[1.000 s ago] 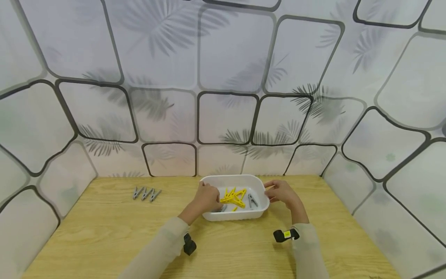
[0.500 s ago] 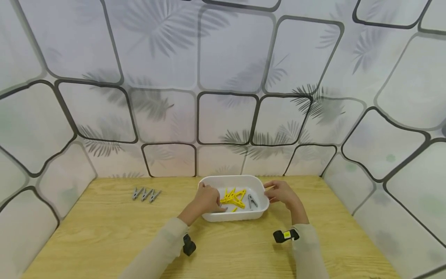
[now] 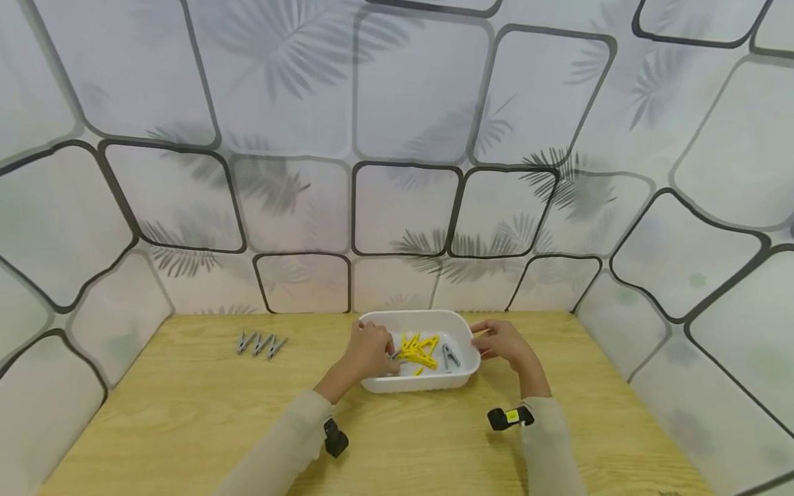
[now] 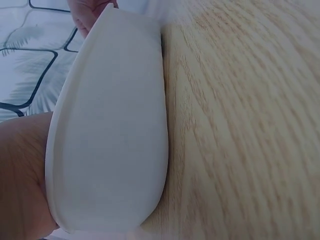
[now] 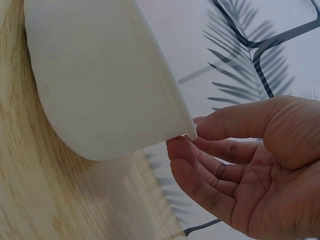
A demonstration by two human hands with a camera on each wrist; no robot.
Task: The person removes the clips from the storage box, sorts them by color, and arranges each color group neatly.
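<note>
A white plastic tub (image 3: 412,384) stands on the table, with several yellow clothespins (image 3: 418,351) and a grey clothespin (image 3: 450,356) inside. My left hand (image 3: 370,349) reaches over its left side, fingers down in the tub. At those fingertips a second grey clothespin (image 3: 395,355) shows, pinched and mostly covered by the hand. The left wrist view has the tub's outer wall (image 4: 107,125) in front of the fingers. On the right end, my right hand (image 5: 250,165) pinches the rim between thumb and fingers.
Several grey clothespins (image 3: 262,345) lie in a row on the wooden table (image 3: 186,413), left of the tub. A patterned wall (image 3: 397,207) rises behind the table and along both sides.
My left fingers have shifted slightly inside the tub, and a grey clothespin now shows raised at their tips beside the yellow ones. The right hand keeps its place on the rim.
</note>
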